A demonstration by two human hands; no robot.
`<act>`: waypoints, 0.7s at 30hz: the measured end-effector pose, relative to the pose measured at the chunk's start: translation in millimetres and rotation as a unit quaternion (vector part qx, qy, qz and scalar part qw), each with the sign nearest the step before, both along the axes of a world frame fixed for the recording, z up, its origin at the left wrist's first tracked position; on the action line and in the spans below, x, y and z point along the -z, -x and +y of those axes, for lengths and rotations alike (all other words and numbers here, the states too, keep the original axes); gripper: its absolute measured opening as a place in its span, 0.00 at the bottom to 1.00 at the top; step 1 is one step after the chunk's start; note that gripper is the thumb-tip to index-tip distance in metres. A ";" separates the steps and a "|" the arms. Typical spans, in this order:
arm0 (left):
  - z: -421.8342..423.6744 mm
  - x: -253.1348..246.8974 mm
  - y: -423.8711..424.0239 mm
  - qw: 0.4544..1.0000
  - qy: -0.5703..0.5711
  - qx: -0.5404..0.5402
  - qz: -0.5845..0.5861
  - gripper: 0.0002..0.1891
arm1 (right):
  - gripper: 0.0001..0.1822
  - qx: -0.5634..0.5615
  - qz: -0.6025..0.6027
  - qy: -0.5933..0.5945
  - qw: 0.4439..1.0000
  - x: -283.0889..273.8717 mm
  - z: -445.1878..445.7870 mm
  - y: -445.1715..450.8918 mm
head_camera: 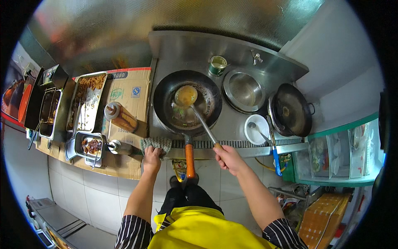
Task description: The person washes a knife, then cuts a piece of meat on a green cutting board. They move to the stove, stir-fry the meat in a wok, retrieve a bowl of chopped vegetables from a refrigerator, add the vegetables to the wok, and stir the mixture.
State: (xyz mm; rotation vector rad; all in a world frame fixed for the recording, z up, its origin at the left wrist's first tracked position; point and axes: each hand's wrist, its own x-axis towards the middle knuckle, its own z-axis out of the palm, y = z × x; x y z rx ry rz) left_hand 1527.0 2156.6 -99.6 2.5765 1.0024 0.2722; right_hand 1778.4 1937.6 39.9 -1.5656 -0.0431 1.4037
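My right hand (229, 160) grips the wooden end of a metal ladle (205, 126). The ladle's bowl holds yellowish-brown liquid (186, 96) and sits over the inside of a black wok (164, 107). Dark bits and some green pieces lie in the wok's bottom. Its orange wooden handle (190, 160) points towards me, between my hands and touched by neither. My left hand (152, 158) is closed over a folded grey-green cloth (156, 145) at the stove's front edge, left of that handle.
Right of the wok are a steel pot (244, 90), a white bowl (256, 129) with a spoon and a second wok (290, 109). An open can (217, 65) stands behind. On cardboard (136, 102) at left are a sauce bottle (121, 117), a fried-food tray (90, 109) and a fryer (51, 109).
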 end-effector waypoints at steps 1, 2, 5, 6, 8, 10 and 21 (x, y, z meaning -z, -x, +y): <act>0.7 0.1 -0.5 1.000 0.001 -0.002 -0.005 0.12 | 0.14 -0.032 -0.099 0.024 0.994 -2.9 -6.6 -0.3; 0.5 0.5 -2.6 1.000 0.014 -0.016 0.008 0.10 | 0.15 -0.063 -0.196 0.047 0.977 -8.7 -11.5 0.8; 1.6 1.0 -7.7 0.998 -0.005 -0.008 0.067 0.09 | 0.19 -0.113 -0.427 0.098 0.892 -17.6 -30.4 1.0; 0.7 -5.2 -10.5 0.997 0.044 -0.007 0.059 0.12 | 0.20 -0.114 -0.481 0.080 0.866 -15.4 -35.8 0.1; -6.3 2.1 -13.0 0.999 0.001 -0.004 -0.034 0.14 | 0.21 -0.110 -0.538 0.089 0.831 -14.1 -41.0 4.5; -9.1 14.9 -7.4 0.995 0.041 -0.001 -0.087 0.22 | 0.22 -0.113 -0.508 0.107 0.847 -16.5 -35.8 14.4; -0.7 30.9 16.3 0.992 0.002 0.060 -0.115 0.25 | 0.09 0.085 -0.095 0.022 0.992 -10.1 -29.0 48.2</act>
